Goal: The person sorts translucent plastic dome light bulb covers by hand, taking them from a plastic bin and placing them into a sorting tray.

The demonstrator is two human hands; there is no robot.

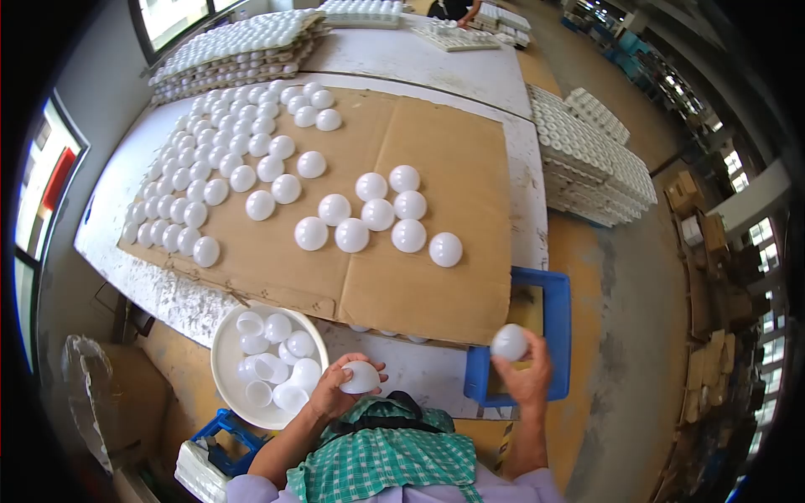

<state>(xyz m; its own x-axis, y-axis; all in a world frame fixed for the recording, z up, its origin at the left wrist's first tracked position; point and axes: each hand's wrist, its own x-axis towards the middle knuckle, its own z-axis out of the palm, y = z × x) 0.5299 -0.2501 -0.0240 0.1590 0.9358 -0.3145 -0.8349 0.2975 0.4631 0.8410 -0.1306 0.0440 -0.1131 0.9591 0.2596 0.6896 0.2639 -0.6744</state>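
My left hand [334, 391] is closed around a white dome [360, 377], just right of a round white tub [220, 352] that holds several translucent white cups [271, 367]. Out to the right, my right hand [528, 373] grips another white dome [509, 343] above the edge of a blue bin [558, 335]. In front of me a brown cardboard sheet [293, 270] lies on the table, bearing many white domes: a dense group at the left and a looser group [377, 215] near the middle.
Stacked trays of white pieces stand at the back left [235, 54] and on the right [587, 159]. A co-worker [455, 10] is at the table's far end beside a tray [457, 35]. A blue crate [226, 440] and a cardboard box [134, 402] are at lower left.
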